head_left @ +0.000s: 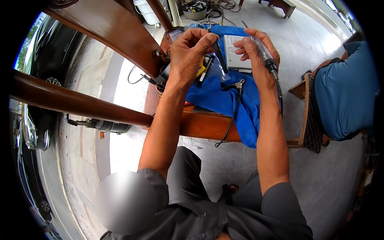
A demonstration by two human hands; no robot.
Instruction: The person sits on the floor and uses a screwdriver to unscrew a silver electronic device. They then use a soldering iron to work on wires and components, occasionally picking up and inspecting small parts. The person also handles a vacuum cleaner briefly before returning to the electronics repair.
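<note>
My left hand (194, 46) is closed in a pinch around a slim black strip (219, 55), which slants down over the bench; its exact kind is unclear. In my right hand (258, 50) is a clear-handled probe (262, 51) with a thin metal tip pointing up and a ribbed black cord sleeve, resembling a test light. Below both hands, a blue cloth (218, 96) covers part of the wooden bench (208, 126). On it rest a metal clip (240, 83) with a black cable, a clear plastic bag (218, 69) and a white panel-like item (237, 44).
Wooden beams (88, 98) cross on the left, close to my left arm. A person in a blue shirt (346, 92) sits at the right. Farther off are a white bucket (149, 12), a basin (195, 14) of parts and loose cables (228, 6). Cars (52, 52) stand at far left.
</note>
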